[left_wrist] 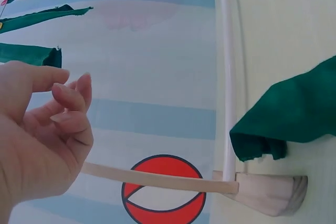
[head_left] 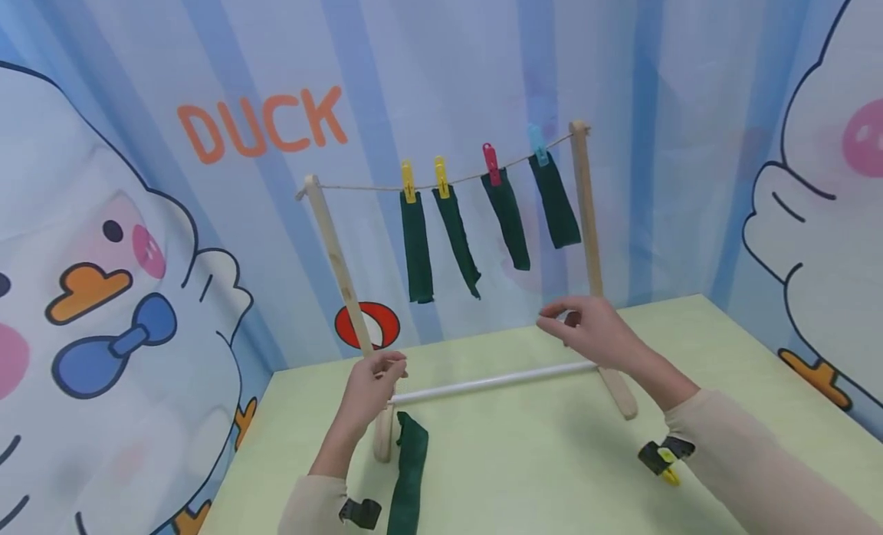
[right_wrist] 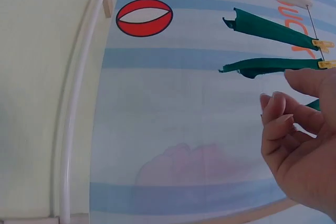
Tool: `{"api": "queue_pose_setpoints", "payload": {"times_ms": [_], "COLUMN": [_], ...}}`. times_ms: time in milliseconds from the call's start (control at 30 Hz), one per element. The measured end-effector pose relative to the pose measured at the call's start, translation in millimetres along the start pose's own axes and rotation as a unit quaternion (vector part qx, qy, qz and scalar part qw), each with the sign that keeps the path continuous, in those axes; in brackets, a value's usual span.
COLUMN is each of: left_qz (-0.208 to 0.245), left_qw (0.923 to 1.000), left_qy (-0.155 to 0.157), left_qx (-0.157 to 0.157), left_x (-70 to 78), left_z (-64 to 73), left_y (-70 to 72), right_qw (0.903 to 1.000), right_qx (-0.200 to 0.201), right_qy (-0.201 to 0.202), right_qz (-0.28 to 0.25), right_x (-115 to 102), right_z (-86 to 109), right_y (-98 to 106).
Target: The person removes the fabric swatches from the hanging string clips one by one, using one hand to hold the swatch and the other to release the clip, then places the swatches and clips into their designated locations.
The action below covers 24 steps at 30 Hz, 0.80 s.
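Several dark green cloth strips (head_left: 417,247) hang from a string held between two wooden posts. Two yellow clothespins (head_left: 408,182), a red clothespin (head_left: 491,165) and a light blue clothespin (head_left: 539,146) grip their top ends. My left hand (head_left: 369,389) is by the foot of the left post (head_left: 336,267), its fingers loosely curled around nothing. My right hand (head_left: 596,332), also loosely curled and holding nothing, is in front of the lower right post (head_left: 586,213). Another green cloth strip (head_left: 411,474) lies on the table beside my left forearm.
A white rod (head_left: 493,382) joins the posts low down, above the pale yellow table (head_left: 524,466). Something yellow, probably a clothespin (head_left: 671,477), lies by my right sleeve, partly hidden by the black wrist camera. Behind the rack hangs a striped duck-print curtain (head_left: 448,60).
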<state>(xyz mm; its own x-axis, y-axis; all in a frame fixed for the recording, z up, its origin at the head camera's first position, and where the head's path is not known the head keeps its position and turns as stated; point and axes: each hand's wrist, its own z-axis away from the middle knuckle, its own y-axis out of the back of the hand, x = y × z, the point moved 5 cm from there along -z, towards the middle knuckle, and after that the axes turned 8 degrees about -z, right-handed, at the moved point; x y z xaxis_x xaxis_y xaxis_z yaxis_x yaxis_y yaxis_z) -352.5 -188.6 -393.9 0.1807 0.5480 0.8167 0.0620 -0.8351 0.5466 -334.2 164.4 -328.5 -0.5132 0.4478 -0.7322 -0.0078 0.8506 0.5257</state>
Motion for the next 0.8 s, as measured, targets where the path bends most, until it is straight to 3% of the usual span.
{"api": "queue_pose_setpoints", "payload": {"times_ms": [267, 567, 800], "left_qz": [0.031, 0.034, 0.061], "left_qw": [0.9972, 0.9971, 0.9938], "left_qy": [-0.02, -0.023, -0.023], "left_qx": [0.065, 0.063, 0.09], "left_x": [17.0, 40.3, 45.9], "left_z": [-12.5, -26.3, -36.8], "left_y": [-1.0, -6.9, -4.2], "right_qw": [0.9982, 0.9944, 0.99], "right_qx": [0.029, 0.051, 0.055], "right_qy": [0.043, 0.087, 0.122], "right_qz": [-0.029, -0.031, -0.045], "right_x": [-17.2, -39.5, -61.9], "right_z": [-25.9, -55.2, -77.8], "right_y": [-13.1, -20.4, -25.4]}}
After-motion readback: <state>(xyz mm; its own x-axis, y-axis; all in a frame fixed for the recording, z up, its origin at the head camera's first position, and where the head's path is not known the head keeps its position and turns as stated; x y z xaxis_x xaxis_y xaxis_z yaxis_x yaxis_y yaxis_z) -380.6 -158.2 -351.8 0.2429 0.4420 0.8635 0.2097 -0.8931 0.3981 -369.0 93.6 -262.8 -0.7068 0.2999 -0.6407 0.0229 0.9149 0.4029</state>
